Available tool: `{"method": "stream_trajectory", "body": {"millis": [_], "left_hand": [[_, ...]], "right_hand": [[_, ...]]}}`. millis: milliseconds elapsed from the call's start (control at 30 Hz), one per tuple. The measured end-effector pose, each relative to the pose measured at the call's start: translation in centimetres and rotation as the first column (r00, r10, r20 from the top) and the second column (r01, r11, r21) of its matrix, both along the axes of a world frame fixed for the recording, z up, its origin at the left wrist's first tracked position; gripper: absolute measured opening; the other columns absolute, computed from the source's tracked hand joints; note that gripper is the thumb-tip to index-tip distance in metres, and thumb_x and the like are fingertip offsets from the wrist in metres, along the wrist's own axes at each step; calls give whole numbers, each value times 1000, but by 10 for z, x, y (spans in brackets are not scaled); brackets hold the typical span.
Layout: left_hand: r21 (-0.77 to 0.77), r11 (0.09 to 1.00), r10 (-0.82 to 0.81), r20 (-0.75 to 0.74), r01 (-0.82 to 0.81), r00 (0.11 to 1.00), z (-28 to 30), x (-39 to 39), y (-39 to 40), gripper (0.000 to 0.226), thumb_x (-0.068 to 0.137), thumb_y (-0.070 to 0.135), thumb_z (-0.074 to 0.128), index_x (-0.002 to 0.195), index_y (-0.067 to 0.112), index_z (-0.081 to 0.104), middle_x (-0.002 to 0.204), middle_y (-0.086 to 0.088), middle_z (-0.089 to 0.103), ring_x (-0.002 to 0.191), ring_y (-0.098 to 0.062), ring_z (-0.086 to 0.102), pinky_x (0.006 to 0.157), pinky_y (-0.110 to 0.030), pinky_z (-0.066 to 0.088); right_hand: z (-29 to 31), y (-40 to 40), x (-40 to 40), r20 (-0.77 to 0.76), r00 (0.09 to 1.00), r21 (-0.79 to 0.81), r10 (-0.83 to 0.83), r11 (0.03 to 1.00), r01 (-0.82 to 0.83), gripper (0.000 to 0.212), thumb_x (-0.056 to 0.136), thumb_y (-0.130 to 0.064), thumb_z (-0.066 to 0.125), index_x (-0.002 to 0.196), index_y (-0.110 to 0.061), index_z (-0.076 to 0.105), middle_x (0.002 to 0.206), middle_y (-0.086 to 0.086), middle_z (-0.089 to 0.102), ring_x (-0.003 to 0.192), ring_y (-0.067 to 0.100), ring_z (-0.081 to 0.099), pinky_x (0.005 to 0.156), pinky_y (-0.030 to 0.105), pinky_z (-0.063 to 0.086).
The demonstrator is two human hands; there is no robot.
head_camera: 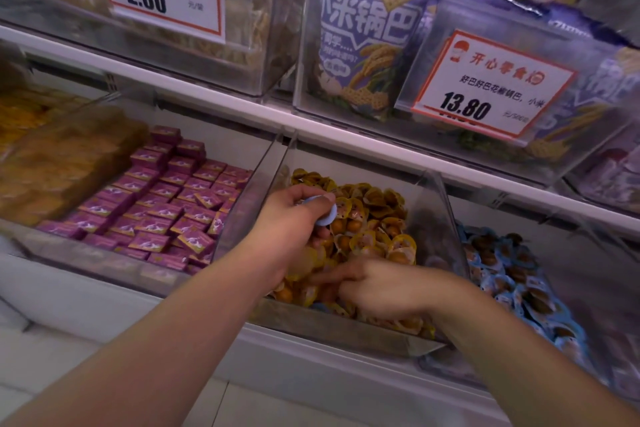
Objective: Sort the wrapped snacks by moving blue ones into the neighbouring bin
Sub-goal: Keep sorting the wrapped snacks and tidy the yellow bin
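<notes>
A: What do you see?
B: My left hand [294,218] pinches a round, blue, foil-wrapped snack [325,213] above the clear plastic bin [346,329] of crinkly yellow-wrapped snacks [374,218].
A: The right?
B: My right hand [377,284] digs into them, fingers curled; what it holds, I can't tell.

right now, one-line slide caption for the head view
Left hand lifts a blue wrapped snack from the yellow-snack bin while the right hand digs among them, beside the blue-snack bin.
</notes>
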State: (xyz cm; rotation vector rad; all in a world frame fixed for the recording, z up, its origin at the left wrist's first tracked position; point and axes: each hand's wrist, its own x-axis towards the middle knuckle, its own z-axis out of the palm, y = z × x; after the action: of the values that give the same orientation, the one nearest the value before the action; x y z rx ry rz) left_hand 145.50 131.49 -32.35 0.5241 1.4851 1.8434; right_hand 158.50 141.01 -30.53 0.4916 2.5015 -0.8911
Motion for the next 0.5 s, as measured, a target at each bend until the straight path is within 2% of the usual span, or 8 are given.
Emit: {"method": "stream_trajectory", "body": {"millis": [67,100,200,300,333,367,433,500], "left_hand": [[12,1000,2,15,-2,1000,2,1,-1,7,95,13,62,95,12,69,69,0,68,51,-13,57,44,-25,43],[10,1000,8,12,-8,1000,3,2,-1,7,95,13,62,95,12,69,70,0,68,51,-13,57,44,-25,43],[-2,1000,7,3,-7,1000,3,1,0,7,95,14,63,96,11,68,78,-6,68,55,-16,56,46,-27,44],[-6,1000,8,-1,-8,1000,1,0,2,6,95,13,62,94,13,68,77,-6,66,55,-17,55,46,-26,43],[-9,1000,10,-8,-10,1000,1,0,3,7,95,13,62,93,13,68,77,-5,66,55,-17,55,46,-26,42],[-12,1000,11,-12,-11,1000,0,0,3,7,95,13,62,92,14,68,77,-5,66,54,-16,56,46,-27,42],[-14,1000,8,-11,-8,1000,0,-1,3,8,94,13,62,92,15,69,77,-5,66,54,-16,56,47,-27,43],[-11,1000,3,-4,-3,1000,0,-1,2,7,95,13,62,92,14,69,76,-5,66,53,-15,56,45,-27,43]], "right_hand": [[4,12,2,-120,993,143,13,990,4,50,98,-6,41,142,-27,54,138,-14,49,118,3,50,92,1,36],[7,18,3,-175,984,172,-26,983,56,52,98,-3,41,143,-26,52,143,-9,49,121,8,51,96,6,38],[13,27,5,-280,948,205,-152,955,214,48,98,-9,42,137,-31,57,131,4,65,99,21,65,85,30,54],[19,13,6,-318,941,247,-117,948,201,38,90,-17,44,107,-32,74,92,-9,74,78,10,67,75,39,57],[19,6,6,-285,950,175,-126,968,181,37,87,-16,43,95,-30,76,82,-12,74,74,6,68,73,38,58],[18,-2,6,-215,969,86,-118,986,139,37,87,-12,42,91,-25,77,82,-12,75,77,5,69,77,38,59],[10,-13,4,-42,999,18,7,1000,-7,36,92,-7,43,98,-19,77,100,-8,74,95,9,67,91,36,55],[-4,-13,1,36,994,48,106,993,-107,31,97,-13,44,106,-14,73,122,3,65,110,15,60,100,38,47]]}}
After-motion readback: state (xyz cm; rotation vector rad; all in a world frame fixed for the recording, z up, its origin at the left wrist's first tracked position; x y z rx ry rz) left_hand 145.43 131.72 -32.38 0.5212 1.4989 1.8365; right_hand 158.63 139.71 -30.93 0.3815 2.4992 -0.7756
